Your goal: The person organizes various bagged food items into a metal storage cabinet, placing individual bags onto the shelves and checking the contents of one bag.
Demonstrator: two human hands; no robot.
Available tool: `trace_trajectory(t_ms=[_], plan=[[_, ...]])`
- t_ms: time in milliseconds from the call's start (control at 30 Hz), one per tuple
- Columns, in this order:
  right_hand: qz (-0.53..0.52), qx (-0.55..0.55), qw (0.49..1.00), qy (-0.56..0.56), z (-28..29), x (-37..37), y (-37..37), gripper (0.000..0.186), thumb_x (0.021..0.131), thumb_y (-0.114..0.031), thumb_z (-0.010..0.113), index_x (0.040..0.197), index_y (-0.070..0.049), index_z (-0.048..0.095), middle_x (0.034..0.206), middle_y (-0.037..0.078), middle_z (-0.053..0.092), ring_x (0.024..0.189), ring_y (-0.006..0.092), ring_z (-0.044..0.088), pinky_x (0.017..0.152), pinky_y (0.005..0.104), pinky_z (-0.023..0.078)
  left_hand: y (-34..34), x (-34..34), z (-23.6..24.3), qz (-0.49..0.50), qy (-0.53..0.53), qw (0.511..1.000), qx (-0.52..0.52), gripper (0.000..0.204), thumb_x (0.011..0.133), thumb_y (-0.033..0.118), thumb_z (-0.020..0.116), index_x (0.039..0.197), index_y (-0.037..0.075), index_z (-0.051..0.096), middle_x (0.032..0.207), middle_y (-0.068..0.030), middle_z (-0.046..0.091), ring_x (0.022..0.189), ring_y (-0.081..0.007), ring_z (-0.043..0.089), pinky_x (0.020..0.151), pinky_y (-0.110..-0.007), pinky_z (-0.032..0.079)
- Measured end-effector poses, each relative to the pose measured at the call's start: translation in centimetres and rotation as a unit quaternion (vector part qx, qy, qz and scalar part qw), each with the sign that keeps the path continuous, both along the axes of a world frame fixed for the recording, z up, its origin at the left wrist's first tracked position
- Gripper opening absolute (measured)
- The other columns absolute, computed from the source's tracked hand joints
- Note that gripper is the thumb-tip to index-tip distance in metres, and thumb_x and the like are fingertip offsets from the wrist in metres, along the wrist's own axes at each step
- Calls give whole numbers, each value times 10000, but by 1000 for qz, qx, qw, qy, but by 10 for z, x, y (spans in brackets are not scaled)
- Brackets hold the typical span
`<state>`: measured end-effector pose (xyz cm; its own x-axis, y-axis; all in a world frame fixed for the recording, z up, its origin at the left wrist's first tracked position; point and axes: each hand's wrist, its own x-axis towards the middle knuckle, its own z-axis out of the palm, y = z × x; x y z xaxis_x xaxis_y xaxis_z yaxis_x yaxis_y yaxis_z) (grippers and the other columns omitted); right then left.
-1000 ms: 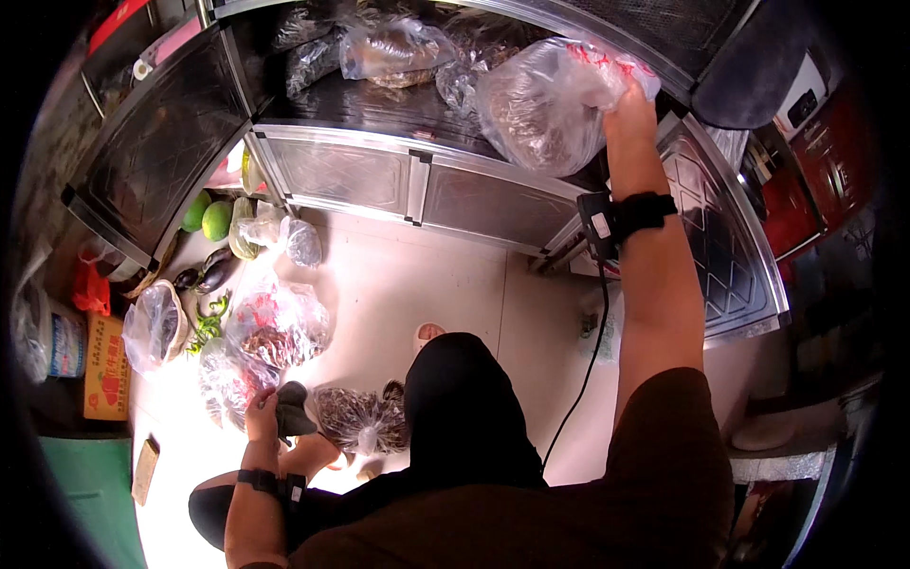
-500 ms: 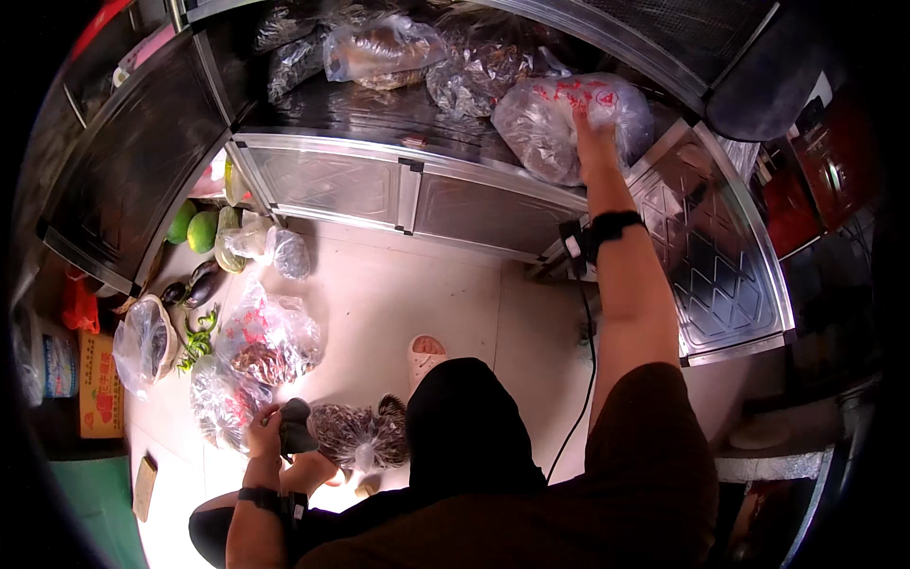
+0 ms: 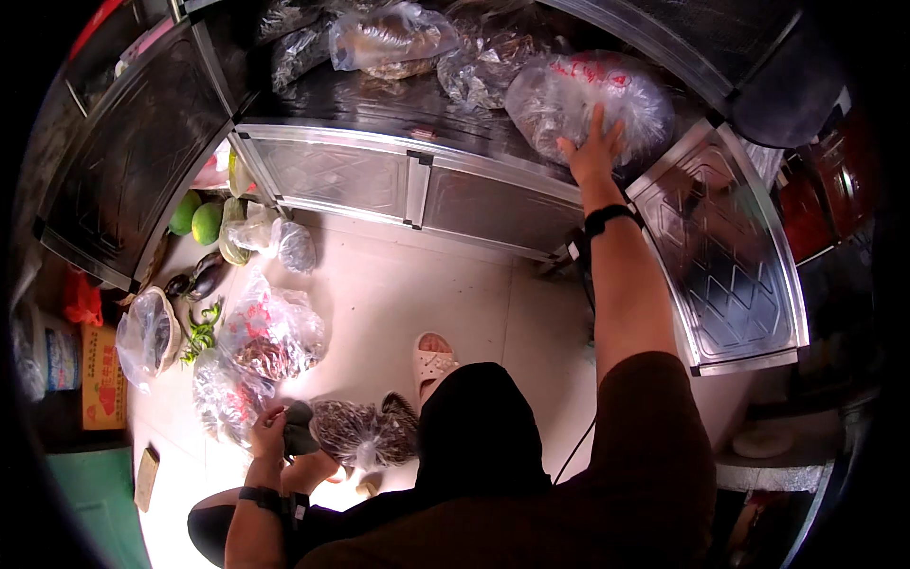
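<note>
My right hand reaches up to the metal shelf, fingers spread against a large translucent bag with red print at its right end. More filled plastic bags lie beside it. Low at the left, my left hand is closed on a dark grey-green item, perhaps cloth. Next to that hand are a printed clear bag and a bag of brown dried stuff on the tiled floor.
Left on the floor are green round produce, eggplants, peppers, bags and a cardboard box. An open cabinet door stands at the right; my sandalled foot is below.
The large bag has moved down from my raised grip onto the shelf. My right hand has let go of its knotted top, its fingers now spread. My left hand has barely moved.
</note>
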<state>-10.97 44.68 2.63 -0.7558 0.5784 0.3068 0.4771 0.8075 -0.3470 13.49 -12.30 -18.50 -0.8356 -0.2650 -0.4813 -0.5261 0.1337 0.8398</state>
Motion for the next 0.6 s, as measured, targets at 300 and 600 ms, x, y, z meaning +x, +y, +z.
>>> trace_trajectory(t_ms=[300,600], plan=[[-77,-27,997,-15,11,-51,20,838,727,-335,604,1297,-343,-9,1356,134,-89,1226,389,81,968,433,284,16,-5,23,-23,-16,999,-30,205,755,106,567,939,18,579,811,-57,574,707,-108,528,610,-210,428],[72,4,987,-143,-13,-36,50,797,733,-467,523,1323,-185,67,1357,174,13,1241,331,118,993,420,190,-6,2,19,-39,-9,988,-146,212,754,130,539,941,37,574,793,-76,567,736,-157,530,661,-269,423]])
